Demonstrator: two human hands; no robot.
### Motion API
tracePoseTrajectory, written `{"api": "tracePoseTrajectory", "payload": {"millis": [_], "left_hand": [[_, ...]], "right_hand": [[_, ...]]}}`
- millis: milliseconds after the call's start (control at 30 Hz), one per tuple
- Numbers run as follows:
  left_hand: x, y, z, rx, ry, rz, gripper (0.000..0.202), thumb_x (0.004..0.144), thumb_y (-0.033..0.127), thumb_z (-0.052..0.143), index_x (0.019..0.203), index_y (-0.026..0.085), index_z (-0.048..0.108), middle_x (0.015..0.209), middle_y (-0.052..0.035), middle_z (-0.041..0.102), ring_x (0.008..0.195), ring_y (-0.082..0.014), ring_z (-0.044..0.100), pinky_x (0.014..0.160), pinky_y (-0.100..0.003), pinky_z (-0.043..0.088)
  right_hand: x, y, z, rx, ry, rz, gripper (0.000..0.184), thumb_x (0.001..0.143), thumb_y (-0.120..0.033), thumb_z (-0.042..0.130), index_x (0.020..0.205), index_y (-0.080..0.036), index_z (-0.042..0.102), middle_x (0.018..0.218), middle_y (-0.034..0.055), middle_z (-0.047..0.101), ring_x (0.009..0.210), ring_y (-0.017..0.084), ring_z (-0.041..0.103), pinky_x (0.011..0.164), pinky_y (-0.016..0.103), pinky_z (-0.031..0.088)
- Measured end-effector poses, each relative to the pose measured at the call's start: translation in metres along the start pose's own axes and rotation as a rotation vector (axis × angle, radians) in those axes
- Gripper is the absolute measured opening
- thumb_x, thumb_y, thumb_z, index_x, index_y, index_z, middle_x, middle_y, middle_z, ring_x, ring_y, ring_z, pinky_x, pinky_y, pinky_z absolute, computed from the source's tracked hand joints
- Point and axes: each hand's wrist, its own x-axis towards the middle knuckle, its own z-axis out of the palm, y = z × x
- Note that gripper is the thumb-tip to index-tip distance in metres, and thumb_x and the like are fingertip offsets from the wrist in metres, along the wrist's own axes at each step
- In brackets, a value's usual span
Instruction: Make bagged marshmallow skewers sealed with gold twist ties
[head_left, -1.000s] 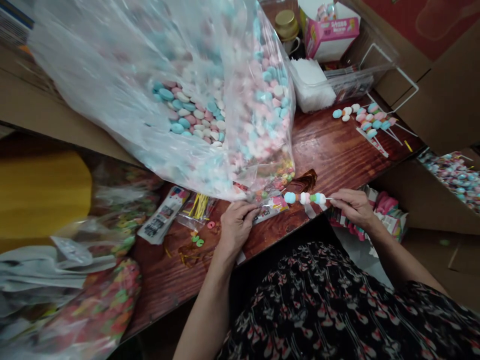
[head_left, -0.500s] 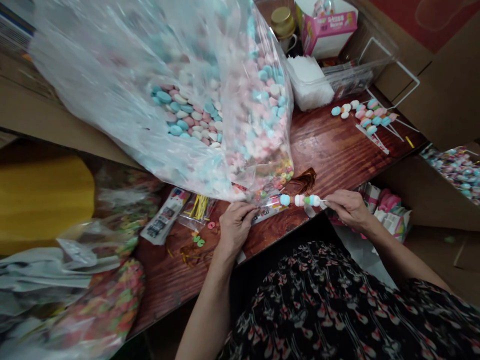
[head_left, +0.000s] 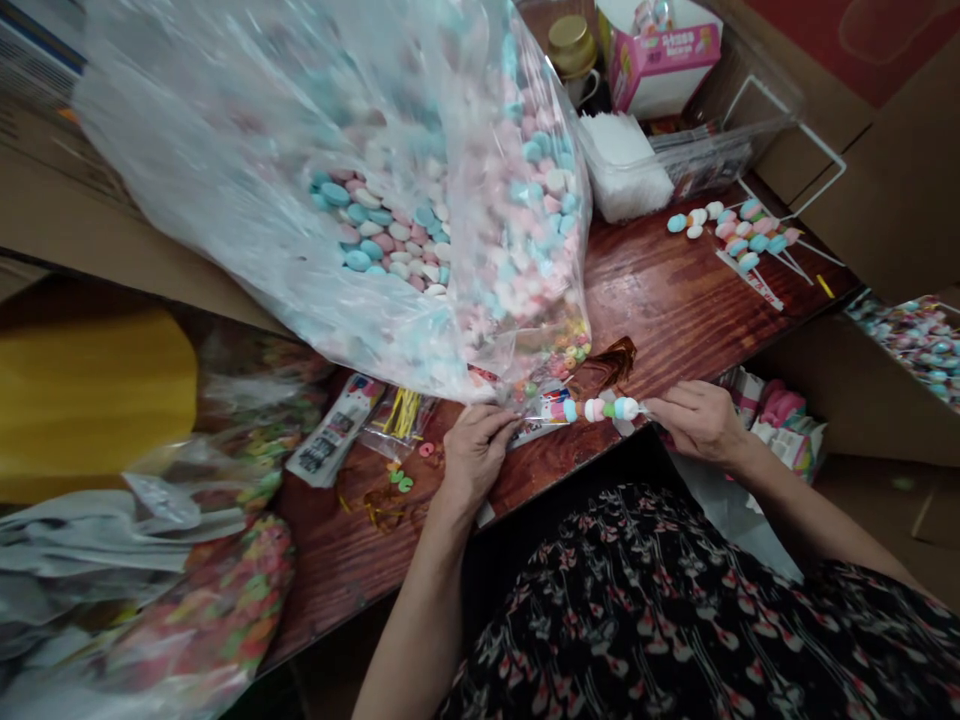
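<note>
The right hand (head_left: 701, 422) pinches the stick of a pastel candy skewer (head_left: 604, 409), lying crosswise just below the corner of the big candy bag (head_left: 450, 250), its candy end meeting a plastic sleeve (head_left: 544, 408) pinched narrowly by the left hand (head_left: 476, 455).

Here we go: my right hand (head_left: 701, 420) is pinching the thin white stick (head_left: 642, 409) of a pastel candy skewer (head_left: 604, 408), holding it nearly level, out toward the left. Round sugar candies sit tight along it in pale blue, white, pink and mint green! The left tip of the skewer, with its pale blue candy, is right at the mouth of a clear printed cellophane sleeve (head_left: 544, 412), showing pink and white printing. My left hand (head_left: 476, 455) is just left of that, fingers and thumb closed on the sleeve, low over the table's near edge.
</note>
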Motion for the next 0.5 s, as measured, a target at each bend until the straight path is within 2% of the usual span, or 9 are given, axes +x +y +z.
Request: {"api": "tracePoseTrajectory", "payload": {"millis": [267,500], "left_hand": [[0.0,0.0,-0.002,0.013,-0.023,0.048,0.012,0.086,0.029,0.065,0.085,0.023,0.076,0.083,-0.0039,0.072,0.079,-0.0166,0.065,0.072,-0.029,0.053],[-0.002,0.002,-0.003,0.017,-0.039,0.045,0.015,0.088,0.026,0.061,0.088,0.024,0.076,0.083,-0.0039,0.072,0.082,-0.0171,0.065,0.076,-0.031,0.055]], "right_hand": [[0.016,0.002,0.004,-0.07,0.034,-0.118,0.022,0.089,-0.014,0.05,0.1,-0.021,0.068,0.069,0.0018,0.062,0.066,0.014,0.05,0.062,0.03,0.034],[0.026,0.015,-0.008,-0.149,-0.022,-0.115,0.024,0.09,-0.016,0.048,0.099,-0.022,0.069,0.071,0.0019,0.062,0.065,0.014,0.049,0.062,0.03,0.033]]}}
